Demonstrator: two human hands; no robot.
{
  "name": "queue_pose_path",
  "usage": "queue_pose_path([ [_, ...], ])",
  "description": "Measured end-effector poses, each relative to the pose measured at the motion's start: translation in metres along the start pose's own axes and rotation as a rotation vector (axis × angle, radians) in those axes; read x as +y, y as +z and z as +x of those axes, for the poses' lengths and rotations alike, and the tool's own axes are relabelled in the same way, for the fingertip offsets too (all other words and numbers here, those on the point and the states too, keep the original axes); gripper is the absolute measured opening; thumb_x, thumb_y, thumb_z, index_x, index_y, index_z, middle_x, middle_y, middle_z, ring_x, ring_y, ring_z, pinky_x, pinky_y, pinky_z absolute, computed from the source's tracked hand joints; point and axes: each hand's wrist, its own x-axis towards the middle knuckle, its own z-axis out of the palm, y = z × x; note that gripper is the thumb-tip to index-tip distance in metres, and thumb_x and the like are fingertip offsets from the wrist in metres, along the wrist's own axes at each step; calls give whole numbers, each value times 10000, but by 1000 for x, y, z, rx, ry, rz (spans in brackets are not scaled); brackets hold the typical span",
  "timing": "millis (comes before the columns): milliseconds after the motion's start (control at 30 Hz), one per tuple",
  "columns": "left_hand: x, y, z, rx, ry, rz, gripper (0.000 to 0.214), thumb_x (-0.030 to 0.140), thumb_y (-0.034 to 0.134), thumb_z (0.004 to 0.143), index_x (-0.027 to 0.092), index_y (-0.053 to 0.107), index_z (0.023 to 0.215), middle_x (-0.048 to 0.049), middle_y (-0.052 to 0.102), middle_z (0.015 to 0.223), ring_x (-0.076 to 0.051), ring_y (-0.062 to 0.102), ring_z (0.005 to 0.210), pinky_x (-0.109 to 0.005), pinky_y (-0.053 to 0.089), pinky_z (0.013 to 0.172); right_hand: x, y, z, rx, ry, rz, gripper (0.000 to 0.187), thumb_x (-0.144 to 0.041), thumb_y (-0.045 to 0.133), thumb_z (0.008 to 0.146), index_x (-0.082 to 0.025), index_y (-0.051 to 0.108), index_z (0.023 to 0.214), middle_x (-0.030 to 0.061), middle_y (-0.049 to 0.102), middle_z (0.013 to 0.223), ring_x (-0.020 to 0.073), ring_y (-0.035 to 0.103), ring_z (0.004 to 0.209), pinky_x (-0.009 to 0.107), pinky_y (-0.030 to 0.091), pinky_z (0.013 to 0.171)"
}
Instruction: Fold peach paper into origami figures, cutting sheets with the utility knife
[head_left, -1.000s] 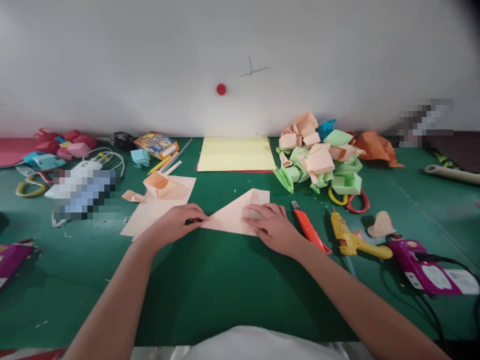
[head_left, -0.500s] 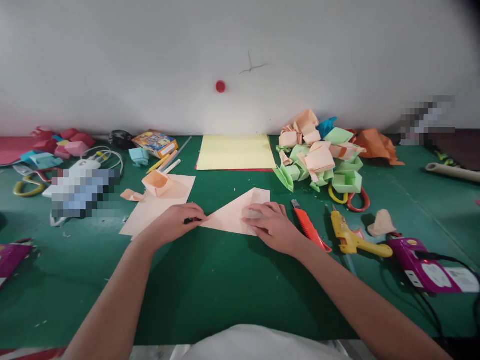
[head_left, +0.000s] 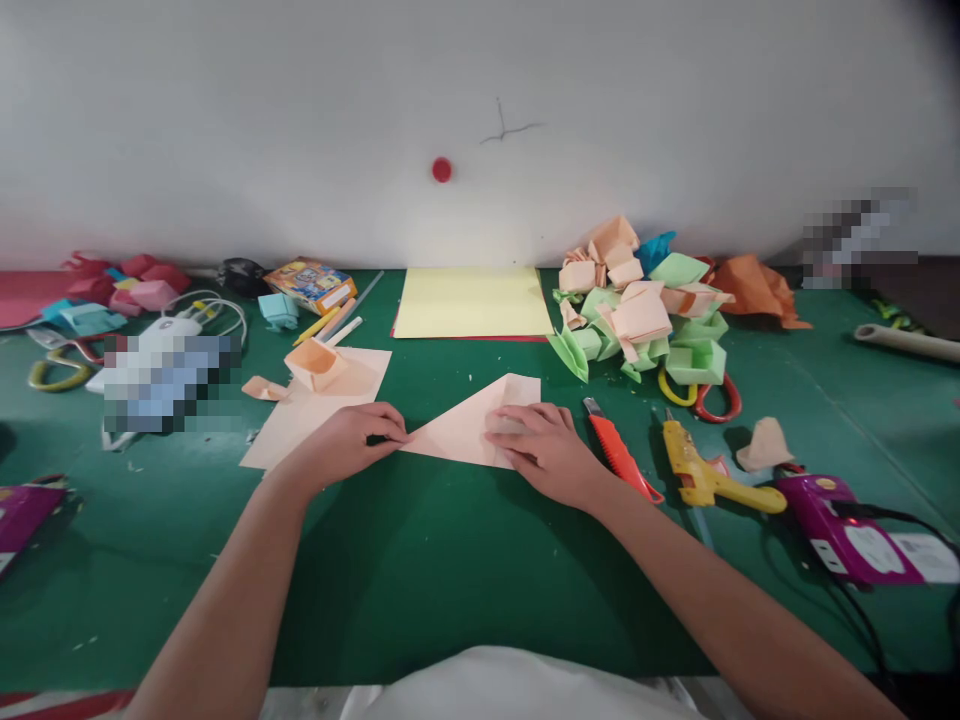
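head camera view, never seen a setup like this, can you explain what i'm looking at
There is no machine here: these are a person's bare hands, seen by a camera worn on their head, looking forward and down. The left hand pinches the narrow tip of a folded peach paper; the right hand lies on its wider end. Around them on the green table are a peach paper box on the left, yellow paper behind, and on the right an orange cutter, a yellow glue gun and heaped paper shapes.

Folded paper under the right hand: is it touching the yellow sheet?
Apart. In the head view, a strip of green table shows between the folded paper and the yellow sheet.
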Motion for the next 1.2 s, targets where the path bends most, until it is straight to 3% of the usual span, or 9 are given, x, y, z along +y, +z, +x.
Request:
queue_pose_path([
  [633, 5, -3, 0, -5, -28, -3, 266, 390, 554, 924, 237, 769, 893, -31, 739, 1046, -160, 697, 866, -253, 532, 815, -2, -2, 2, -16, 50, -22, 406, -270, 517, 978, -361, 663, 1345, -3, 539, 1509, 322, 443, 1250, 514, 383, 1010],
  [1200, -8, 0, -1, 13, -4, 26, 266, 416, 553, 939, 290, 787, 957, -34, 699, 1102, -194, 657, 986, -307, 517, 911, -1, -2, 2, -21, 48, -1, 386, -289, 500, 989, -367, 674, 1325, -8, 544, 1505, 313, 444, 1269, 532, 371, 1043],
])
